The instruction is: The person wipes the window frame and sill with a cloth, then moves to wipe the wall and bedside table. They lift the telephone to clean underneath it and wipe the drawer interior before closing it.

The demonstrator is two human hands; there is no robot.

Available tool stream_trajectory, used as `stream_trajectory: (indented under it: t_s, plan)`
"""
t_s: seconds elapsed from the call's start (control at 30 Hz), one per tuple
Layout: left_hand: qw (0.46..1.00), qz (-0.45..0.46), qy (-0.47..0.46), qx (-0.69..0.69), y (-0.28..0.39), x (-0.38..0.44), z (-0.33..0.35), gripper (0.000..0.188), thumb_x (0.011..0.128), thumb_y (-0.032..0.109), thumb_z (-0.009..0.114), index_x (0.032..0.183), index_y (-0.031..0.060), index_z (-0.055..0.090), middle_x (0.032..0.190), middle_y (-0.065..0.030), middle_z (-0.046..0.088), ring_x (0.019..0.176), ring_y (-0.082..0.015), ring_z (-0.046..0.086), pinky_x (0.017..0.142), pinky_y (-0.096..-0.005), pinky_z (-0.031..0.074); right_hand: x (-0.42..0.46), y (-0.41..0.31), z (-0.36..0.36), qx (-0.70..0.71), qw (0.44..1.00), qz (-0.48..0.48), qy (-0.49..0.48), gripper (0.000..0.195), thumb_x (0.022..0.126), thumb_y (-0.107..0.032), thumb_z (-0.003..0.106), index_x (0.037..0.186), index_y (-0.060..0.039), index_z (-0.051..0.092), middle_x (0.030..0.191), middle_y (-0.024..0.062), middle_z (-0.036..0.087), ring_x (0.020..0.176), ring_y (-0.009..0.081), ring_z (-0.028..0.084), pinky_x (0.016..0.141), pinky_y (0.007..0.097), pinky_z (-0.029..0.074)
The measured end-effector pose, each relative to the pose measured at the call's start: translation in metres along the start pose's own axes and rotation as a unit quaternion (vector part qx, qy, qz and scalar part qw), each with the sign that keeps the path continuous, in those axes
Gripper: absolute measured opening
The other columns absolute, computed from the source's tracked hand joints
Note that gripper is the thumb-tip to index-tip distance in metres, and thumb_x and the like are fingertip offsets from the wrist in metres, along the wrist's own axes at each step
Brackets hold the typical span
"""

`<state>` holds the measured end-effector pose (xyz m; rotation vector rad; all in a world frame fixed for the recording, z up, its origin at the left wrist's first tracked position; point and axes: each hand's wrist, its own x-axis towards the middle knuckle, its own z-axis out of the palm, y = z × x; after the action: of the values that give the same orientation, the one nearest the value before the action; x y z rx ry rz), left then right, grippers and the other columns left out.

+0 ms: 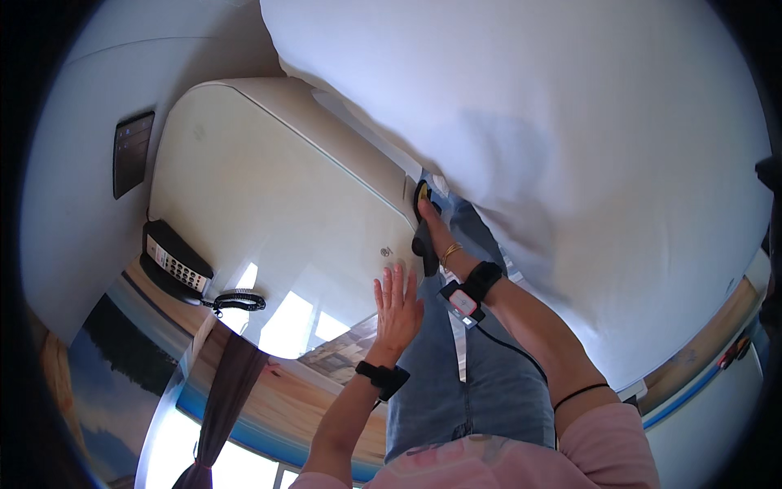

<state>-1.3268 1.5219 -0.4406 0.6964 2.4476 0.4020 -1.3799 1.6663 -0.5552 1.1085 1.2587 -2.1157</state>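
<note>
My left hand lies palm down with its fingers extended, over the near edge of a glossy white bedside tabletop. My right hand, with thin gold-coloured bangles at its wrist, is at the tabletop's right edge. It grips a black object with a yellow part; most of its fingers are hidden, and what the object is cannot be told. A small printed mark shows on the tabletop just beyond my left fingertips. Both wrists wear black straps with small devices.
A black corded telephone stands at the tabletop's left edge, its coiled cord beside it. A dark panel is on the wall. White bedding fills the upper right. A dark tied curtain hangs by a bright window at the lower left.
</note>
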Motion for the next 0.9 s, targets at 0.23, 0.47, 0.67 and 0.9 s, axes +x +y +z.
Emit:
stream_trajectory:
  t_s: [0.23, 0.47, 0.67, 0.9]
  plan:
    - [0.993, 0.112, 0.019, -0.025, -0.026, -0.034, -0.005, 0.056, 0.077, 0.008, 0.060, 0.130, 0.0000, 0.042, 0.142, -0.0195, 0.031, 0.132, -0.0357, 0.028, 0.105, -0.0522, 0.025, -0.048, 0.015, 0.022, 0.025, 0.992, -0.117, 0.051, 0.071, 0.094, -0.049, 0.033, 0.142, 0.0021, 0.022, 0.148, 0.0141, 0.024, 0.137, 0.0240, 0.022, 0.110, 0.0290, 0.015]
    - [0.980, 0.187, -0.013, -0.060, -0.055, -0.053, -0.028, 0.060, 0.075, 0.000, 0.059, 0.130, -0.0021, 0.037, 0.138, -0.0234, 0.033, 0.128, -0.0415, 0.031, 0.104, -0.0495, 0.028, -0.067, 0.089, 0.039, 0.102, 0.971, -0.105, 0.188, 0.057, 0.098, -0.044, 0.032, 0.133, 0.0000, 0.039, 0.127, 0.0098, 0.047, 0.116, 0.0175, 0.042, 0.101, 0.0278, 0.029]
    - [0.983, 0.176, 0.038, -0.038, -0.069, -0.059, -0.033, 0.058, 0.076, 0.001, 0.057, 0.130, -0.0021, 0.038, 0.138, -0.0243, 0.031, 0.127, -0.0410, 0.032, 0.103, -0.0511, 0.028, -0.114, 0.067, 0.082, 0.019, 0.974, -0.131, 0.185, 0.068, 0.088, -0.027, 0.055, 0.139, 0.0039, 0.022, 0.135, 0.0215, 0.038, 0.124, 0.0337, 0.039, 0.103, 0.0355, 0.032]
    - [0.976, 0.208, 0.050, -0.029, -0.054, 0.015, -0.049, 0.055, 0.082, 0.000, 0.050, 0.136, -0.0009, 0.034, 0.144, -0.0210, 0.026, 0.133, -0.0414, 0.023, 0.108, -0.0477, 0.021, -0.096, 0.039, 0.063, -0.132, 0.932, -0.246, 0.232, 0.068, 0.083, -0.018, 0.062, 0.137, 0.0050, 0.026, 0.133, 0.0262, 0.039, 0.122, 0.0398, 0.040, 0.103, 0.0390, 0.033]
